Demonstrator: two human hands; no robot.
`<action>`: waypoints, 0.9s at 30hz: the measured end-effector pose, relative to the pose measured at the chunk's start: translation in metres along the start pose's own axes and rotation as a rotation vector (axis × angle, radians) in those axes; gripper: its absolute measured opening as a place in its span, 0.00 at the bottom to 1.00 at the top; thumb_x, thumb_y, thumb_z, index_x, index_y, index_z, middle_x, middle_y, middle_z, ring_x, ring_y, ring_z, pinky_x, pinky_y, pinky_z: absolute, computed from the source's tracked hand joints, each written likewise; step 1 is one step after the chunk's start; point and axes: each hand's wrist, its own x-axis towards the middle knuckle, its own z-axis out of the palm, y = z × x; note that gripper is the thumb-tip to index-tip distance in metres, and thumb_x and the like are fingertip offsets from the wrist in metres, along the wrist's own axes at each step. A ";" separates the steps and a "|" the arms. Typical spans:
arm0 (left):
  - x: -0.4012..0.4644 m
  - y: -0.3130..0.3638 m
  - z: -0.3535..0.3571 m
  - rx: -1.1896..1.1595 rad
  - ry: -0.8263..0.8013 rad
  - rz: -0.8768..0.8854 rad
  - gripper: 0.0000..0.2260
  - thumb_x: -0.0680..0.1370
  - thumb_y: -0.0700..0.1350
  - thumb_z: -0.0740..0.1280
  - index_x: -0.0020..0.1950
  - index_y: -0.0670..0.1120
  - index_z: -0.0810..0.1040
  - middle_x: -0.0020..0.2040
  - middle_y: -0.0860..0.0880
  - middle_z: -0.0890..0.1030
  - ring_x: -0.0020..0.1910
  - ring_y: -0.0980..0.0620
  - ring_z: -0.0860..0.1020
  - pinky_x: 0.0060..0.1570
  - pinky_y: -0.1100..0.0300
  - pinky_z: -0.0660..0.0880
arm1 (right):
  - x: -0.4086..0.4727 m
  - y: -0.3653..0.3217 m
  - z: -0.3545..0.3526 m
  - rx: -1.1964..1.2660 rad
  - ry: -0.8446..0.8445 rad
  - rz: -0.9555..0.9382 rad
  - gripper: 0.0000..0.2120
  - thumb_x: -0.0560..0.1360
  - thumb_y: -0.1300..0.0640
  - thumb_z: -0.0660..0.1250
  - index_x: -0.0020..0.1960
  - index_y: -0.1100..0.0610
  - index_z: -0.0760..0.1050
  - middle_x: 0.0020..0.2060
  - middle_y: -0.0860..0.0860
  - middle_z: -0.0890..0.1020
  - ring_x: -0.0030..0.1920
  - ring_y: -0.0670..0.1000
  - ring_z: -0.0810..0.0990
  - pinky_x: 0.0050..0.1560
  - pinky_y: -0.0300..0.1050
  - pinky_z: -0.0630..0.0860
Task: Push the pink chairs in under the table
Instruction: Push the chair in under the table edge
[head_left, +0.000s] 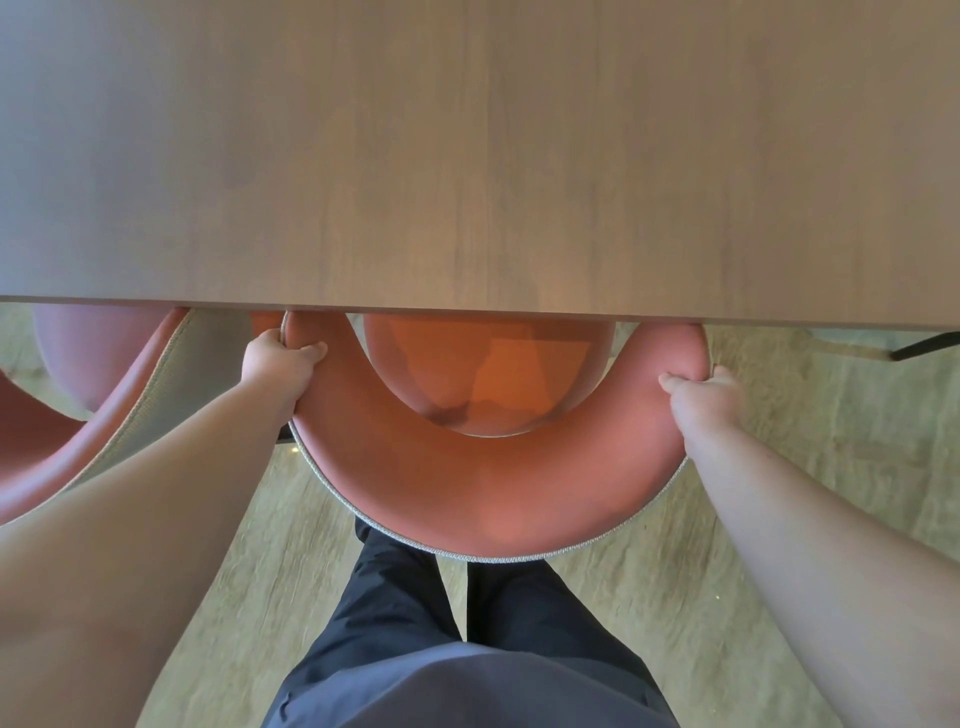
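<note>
Already well in: rounded pink upholstered chair with curved padded backrest (493, 488) at centre frame, round seat (488, 374) half hidden below the front edge of the brown wood-grain bench (467, 156), arm tips just under that edge. Left hand (283, 364) clenched on the left end of the backrest, fingers (311, 352) wrapped over the padding; right hand (701, 387) clamped likewise on the right end, fingers (675, 383) curled over the top. Main hazard, judged from the grip positions: knuckles sitting just beside the bench edge, so any further shove likely to pinch them between padding and wood. Better to shift both grips back toward the lower curve before pressing on. Second pink chair with grey woven outer shell (104, 415) at left of the frame, very near the left arm tip; uneven force from the two hands likely to swing the chair sideways into it. Black bench leg (924, 348) at right edge well apart, small concern. Chair legs hidden from view, so snagging on the pale carpet floor (779, 519) impossible to rule out. Dark trousers (467, 675) close behind the backrest, limiting room for a longer stride.
</note>
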 end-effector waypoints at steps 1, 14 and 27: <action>-0.001 0.002 0.000 0.003 -0.003 -0.004 0.13 0.74 0.48 0.76 0.54 0.46 0.78 0.44 0.49 0.81 0.44 0.45 0.82 0.49 0.50 0.80 | 0.000 -0.001 0.000 -0.024 -0.007 0.009 0.24 0.73 0.49 0.76 0.64 0.59 0.75 0.56 0.55 0.84 0.55 0.61 0.83 0.58 0.55 0.78; -0.075 0.001 -0.027 -0.203 -0.115 0.060 0.21 0.75 0.37 0.61 0.60 0.58 0.82 0.51 0.54 0.84 0.48 0.51 0.82 0.48 0.57 0.78 | -0.061 -0.011 -0.007 -0.091 -0.007 -0.102 0.34 0.75 0.61 0.65 0.79 0.58 0.60 0.70 0.57 0.75 0.63 0.61 0.78 0.61 0.52 0.73; -0.203 -0.060 -0.079 -0.449 -0.217 0.164 0.09 0.80 0.41 0.71 0.59 0.49 0.81 0.49 0.50 0.88 0.50 0.51 0.86 0.53 0.53 0.81 | -0.190 0.033 -0.029 0.099 -0.255 -0.271 0.24 0.77 0.62 0.60 0.71 0.48 0.70 0.64 0.46 0.81 0.51 0.50 0.81 0.45 0.42 0.74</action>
